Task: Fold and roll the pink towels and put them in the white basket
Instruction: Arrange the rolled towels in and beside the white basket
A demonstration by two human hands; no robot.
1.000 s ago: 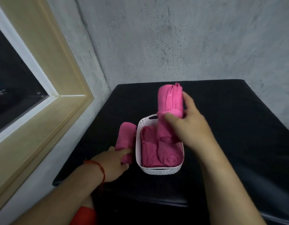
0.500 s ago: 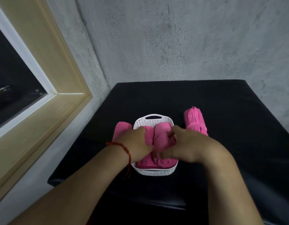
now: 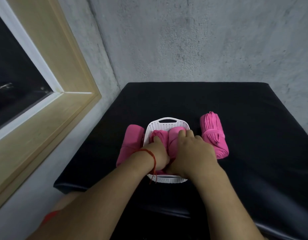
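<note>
I am leaning over the black surface (image 3: 253, 118) with both arms reaching into the white basket (image 3: 167, 124), which is sitting near the front edge with its handle slot at the far end. Two rolled pink towels are lying side by side inside it, lengthwise. My left grip (image 3: 158, 153) is resting on the nearer end of the left basket roll (image 3: 162, 135), with one finger stretched along its top; the fingers are lying apart and relaxed, pressing down rather than clamping. My right grip (image 3: 189, 153) is lying over the right basket roll (image 3: 174, 139), fingers fairly straight and spread across it, the tips reaching almost to its far end. The two grips are touching each other near the front of the basket, hiding what is lying beneath them.

A third rolled towel (image 3: 130, 142) is lying on the surface just outside the basket's left wall, touching it. A layered roll (image 3: 214, 135), with a strip wound around its middle, is lying just beside the basket on the right. A red string (image 3: 152, 156) is circling my left wrist. A pale window frame (image 3: 51, 94) is running along the left, and a grey wall (image 3: 201, 40) is standing behind.
</note>
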